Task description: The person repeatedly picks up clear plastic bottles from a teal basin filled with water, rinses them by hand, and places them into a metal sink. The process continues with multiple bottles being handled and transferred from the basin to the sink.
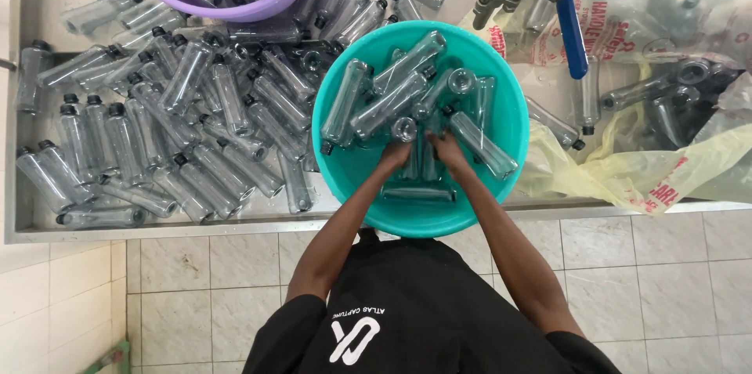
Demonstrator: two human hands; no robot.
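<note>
A teal basin (501,84) full of water and several clear plastic bottles stands at the front of a steel sink counter. Both my hands reach into it side by side. My left hand (395,155) and my right hand (448,148) close together around one clear open-mouthed bottle (405,130) that stands almost upright between them. Other bottles, such as a capped one (345,104) and another (486,147), lie slanted around my hands.
A heap of capped clear bottles (157,139) fills the sink to the left. A purple basin (258,7) of bottles sits behind it. A tap with a blue handle (572,33) hangs at upper right over yellowish plastic bags (627,170) holding more bottles. Tiled floor (666,280) lies below.
</note>
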